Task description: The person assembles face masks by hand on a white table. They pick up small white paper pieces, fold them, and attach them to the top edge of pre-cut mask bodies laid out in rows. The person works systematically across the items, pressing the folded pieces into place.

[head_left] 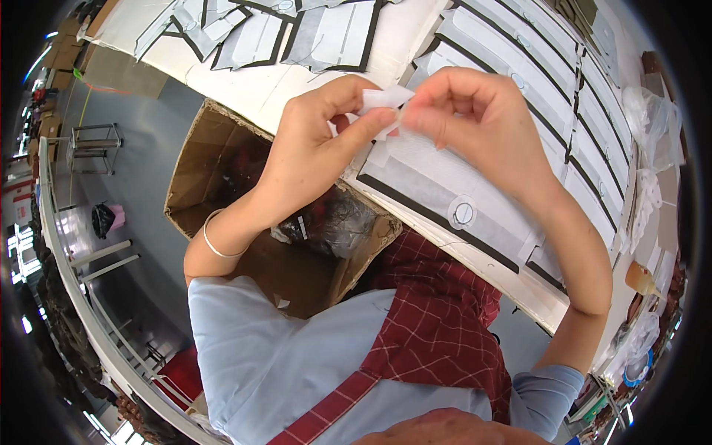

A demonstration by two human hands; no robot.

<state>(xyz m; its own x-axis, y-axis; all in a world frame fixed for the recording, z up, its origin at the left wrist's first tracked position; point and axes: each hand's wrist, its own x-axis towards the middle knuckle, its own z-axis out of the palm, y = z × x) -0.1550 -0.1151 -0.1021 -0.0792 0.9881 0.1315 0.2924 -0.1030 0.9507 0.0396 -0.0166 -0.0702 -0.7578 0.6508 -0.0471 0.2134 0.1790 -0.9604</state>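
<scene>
Over the table's near edge, my two hands meet at a small piece of white paper or sheet (pixel 385 99). My left hand (pixel 322 137) pinches it between thumb and forefinger. The thumb and fingertips of my right hand (pixel 471 111) are pressed together at its right edge. Below them lies a flat white and grey panel (pixel 423 178) with a black border strip. A small round piece (pixel 463 213) sits on that panel near its lower edge. What the fingertips cover cannot be seen.
Rows of similar black-edged panels (pixel 519 44) spread over the white table (pixel 415 222), with more loose panels (pixel 326 33) at the far side. Against the table's left edge stands an open cardboard box (pixel 189 174) with dark plastic-wrapped stuff inside. Clear plastic bags (pixel 656 122) lie far right.
</scene>
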